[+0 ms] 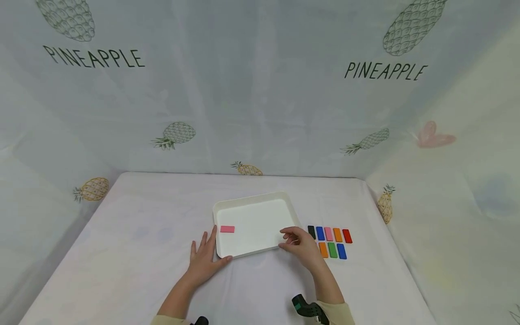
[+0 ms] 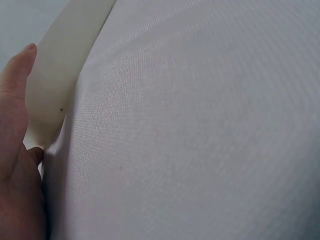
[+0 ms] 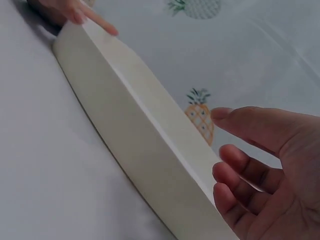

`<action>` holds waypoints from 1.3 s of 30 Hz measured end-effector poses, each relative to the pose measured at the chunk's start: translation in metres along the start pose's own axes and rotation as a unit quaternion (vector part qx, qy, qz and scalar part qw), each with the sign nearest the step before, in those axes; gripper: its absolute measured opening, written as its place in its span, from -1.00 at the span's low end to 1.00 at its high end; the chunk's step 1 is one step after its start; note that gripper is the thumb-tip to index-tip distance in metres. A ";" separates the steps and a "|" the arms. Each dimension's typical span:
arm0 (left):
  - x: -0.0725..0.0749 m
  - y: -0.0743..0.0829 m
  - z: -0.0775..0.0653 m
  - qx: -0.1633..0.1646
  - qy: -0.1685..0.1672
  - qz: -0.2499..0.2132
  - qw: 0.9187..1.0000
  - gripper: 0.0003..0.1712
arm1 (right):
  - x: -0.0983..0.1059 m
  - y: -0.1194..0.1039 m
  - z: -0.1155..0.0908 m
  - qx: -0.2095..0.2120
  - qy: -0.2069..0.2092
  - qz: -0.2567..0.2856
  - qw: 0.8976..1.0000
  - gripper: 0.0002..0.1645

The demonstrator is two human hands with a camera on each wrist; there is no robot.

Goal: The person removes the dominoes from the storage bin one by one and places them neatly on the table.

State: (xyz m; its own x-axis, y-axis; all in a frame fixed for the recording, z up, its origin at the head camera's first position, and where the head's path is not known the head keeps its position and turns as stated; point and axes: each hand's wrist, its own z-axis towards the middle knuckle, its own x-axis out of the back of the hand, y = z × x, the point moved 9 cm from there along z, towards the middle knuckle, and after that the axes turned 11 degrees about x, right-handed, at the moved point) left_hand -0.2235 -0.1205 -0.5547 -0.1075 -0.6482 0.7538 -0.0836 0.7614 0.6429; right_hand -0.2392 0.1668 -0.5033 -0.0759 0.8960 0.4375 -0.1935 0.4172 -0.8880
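Note:
A white rectangular tray [image 1: 256, 221] lies slightly turned on the table, with a pink rectangular tile [image 1: 227, 229] inside near its left wall. At the tray's near left corner rests my left hand [image 1: 204, 265], fingers spread and thumb along the near rim. The left wrist view shows this hand [image 2: 15, 115] only in part, against the tray's outer wall [image 2: 55, 75]. My right hand [image 1: 301, 246] hovers at the near right corner of the tray. Its fingers [image 3: 240, 160] are loosely bent, thumb apart from them, and nothing shows between them.
To the right of the tray lie several coloured tiles in two rows, including a black tile [image 1: 311, 232], a red tile [image 1: 347, 236] and a green tile [image 1: 332, 250]. White cloth [image 1: 134, 253] covers the table, and a pineapple-print curtain [image 1: 252, 104] stands behind it.

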 end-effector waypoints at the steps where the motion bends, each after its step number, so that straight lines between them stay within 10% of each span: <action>1: 0.000 0.000 0.000 0.000 0.000 0.000 1.000 0.24 | -0.004 -0.002 0.002 0.003 -0.005 0.003 1.000 -0.59; 39: 0.002 -0.003 0.002 -0.002 0.007 0.006 1.000 0.25 | -0.125 -0.039 0.066 0.090 -0.149 0.021 0.985 -0.59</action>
State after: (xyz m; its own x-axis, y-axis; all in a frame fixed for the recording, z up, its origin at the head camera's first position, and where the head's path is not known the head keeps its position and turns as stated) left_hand -0.2254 -0.1238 -0.5556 -0.0949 -0.6386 0.7636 -0.0777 0.7695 0.6339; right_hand -0.2871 0.0285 -0.5140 -0.3654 0.8166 0.4467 -0.3524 0.3228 -0.8784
